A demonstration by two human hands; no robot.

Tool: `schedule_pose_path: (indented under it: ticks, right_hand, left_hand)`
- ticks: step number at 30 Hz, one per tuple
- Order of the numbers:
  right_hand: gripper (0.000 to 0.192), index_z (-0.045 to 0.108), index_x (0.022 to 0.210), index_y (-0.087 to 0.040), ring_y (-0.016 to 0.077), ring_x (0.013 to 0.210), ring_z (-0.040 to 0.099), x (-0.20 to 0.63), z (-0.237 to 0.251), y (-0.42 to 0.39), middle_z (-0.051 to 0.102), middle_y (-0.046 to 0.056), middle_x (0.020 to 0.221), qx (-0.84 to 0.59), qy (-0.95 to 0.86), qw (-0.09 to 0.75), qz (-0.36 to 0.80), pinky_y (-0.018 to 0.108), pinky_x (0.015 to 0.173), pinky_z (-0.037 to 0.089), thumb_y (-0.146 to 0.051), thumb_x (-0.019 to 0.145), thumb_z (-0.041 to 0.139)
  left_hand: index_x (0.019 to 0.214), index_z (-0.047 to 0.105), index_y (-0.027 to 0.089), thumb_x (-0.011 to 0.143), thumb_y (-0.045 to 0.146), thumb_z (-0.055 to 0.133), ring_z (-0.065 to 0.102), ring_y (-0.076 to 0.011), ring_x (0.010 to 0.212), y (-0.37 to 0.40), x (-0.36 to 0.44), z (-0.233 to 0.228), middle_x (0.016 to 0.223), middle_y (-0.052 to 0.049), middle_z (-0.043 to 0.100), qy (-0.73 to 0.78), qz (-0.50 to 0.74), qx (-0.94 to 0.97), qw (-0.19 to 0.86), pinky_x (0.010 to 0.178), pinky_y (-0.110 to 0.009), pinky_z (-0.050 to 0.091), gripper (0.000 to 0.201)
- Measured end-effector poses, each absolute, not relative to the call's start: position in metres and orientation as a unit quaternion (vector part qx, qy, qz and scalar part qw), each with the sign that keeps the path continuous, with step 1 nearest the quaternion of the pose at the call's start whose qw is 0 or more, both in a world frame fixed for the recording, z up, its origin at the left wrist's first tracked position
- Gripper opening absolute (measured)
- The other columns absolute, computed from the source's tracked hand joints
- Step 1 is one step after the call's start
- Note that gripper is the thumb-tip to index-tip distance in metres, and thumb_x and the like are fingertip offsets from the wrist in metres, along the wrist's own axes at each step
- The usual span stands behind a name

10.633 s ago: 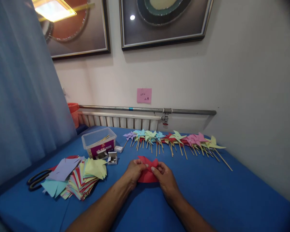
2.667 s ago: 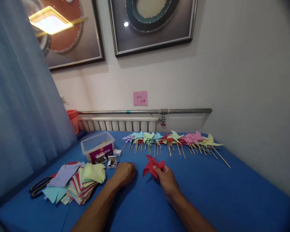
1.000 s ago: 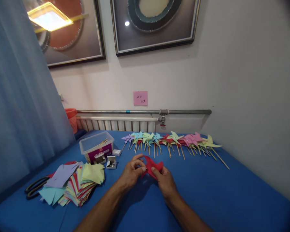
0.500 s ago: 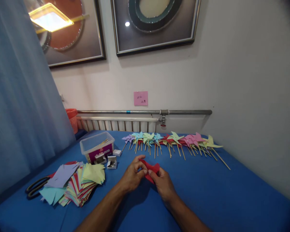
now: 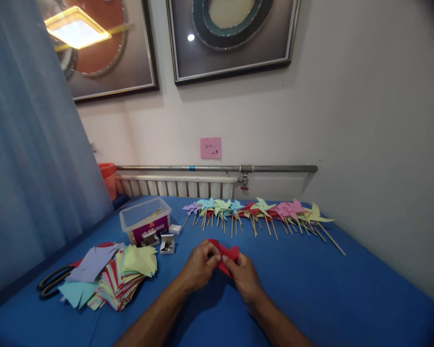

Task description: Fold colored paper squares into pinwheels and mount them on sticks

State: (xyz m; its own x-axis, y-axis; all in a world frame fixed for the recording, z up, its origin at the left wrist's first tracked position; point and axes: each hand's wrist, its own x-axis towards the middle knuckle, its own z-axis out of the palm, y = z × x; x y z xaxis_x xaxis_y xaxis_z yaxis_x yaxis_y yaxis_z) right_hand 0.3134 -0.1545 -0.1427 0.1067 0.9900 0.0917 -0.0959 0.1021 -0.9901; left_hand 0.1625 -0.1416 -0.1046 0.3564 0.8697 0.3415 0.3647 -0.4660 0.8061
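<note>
Red paper pinwheel [image 5: 227, 252], folded, vanes creased, pinched between fingertips of left hand [image 5: 199, 266] and right hand [image 5: 244, 275] above blue table [image 5: 332, 284].

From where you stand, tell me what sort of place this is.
Probably an ordinary indoor room used as a paper-craft workspace: a blue-covered table bearing a row of coloured paper pinwheels on wooden sticks, a white radiator beneath a metal pipe, and dark-framed pictures on the plain wall.

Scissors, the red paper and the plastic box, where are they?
scissors [image 5: 52, 283], head view, on a dark handle loop.
red paper [image 5: 228, 251], head view, on its upper fold.
plastic box [image 5: 144, 215], head view, on its clear rim.
</note>
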Motion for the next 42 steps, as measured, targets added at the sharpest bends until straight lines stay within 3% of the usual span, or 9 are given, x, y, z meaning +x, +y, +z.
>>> schedule_pose_path:
  ticks: [10, 19, 42]
  right_hand:
    - [0.037, 0.074, 0.087, -0.017, 0.0217, 0.070, 0.067, 0.314, -0.144, -0.154, 0.076, 0.005, 0.078, -0.436, -0.454, 0.586, 0.511, 0.032, 0.072, 0.052, -0.047, 0.066, 0.079]
    - [0.042, 0.073, 0.086, -0.016, 0.0216, 0.068, 0.066, 0.314, -0.144, -0.153, 0.075, 0.004, 0.073, -0.459, -0.461, 0.579, 0.492, 0.031, 0.066, 0.051, -0.051, 0.064, 0.079]
    - [0.027, 0.071, 0.082, -0.021, 0.0214, 0.068, 0.066, 0.314, -0.141, -0.156, 0.075, 0.003, 0.075, -0.444, -0.471, 0.574, 0.502, 0.031, 0.069, 0.053, -0.044, 0.069, 0.076]
  left_hand:
    - [0.075, 0.057, 0.019, 0.083, 0.024, 0.053, 0.052, -0.0145, 0.071, -0.140, 0.162, -0.105, 0.074, 0.001, 0.059, 0.437, 0.375, 0.748, 0.331, 0.068, -0.026, 0.038, 0.011]
    - [0.075, 0.057, 0.018, 0.082, 0.026, 0.054, 0.046, -0.0120, 0.063, -0.138, 0.164, -0.112, 0.067, 0.003, 0.054, 0.438, 0.388, 0.719, 0.376, 0.061, -0.024, 0.034, 0.011]
    - [0.074, 0.057, 0.018, 0.078, 0.020, 0.055, 0.048, -0.0118, 0.063, -0.133, 0.165, -0.119, 0.068, 0.003, 0.057, 0.429, 0.409, 0.704, 0.391, 0.061, -0.024, 0.037, 0.004]
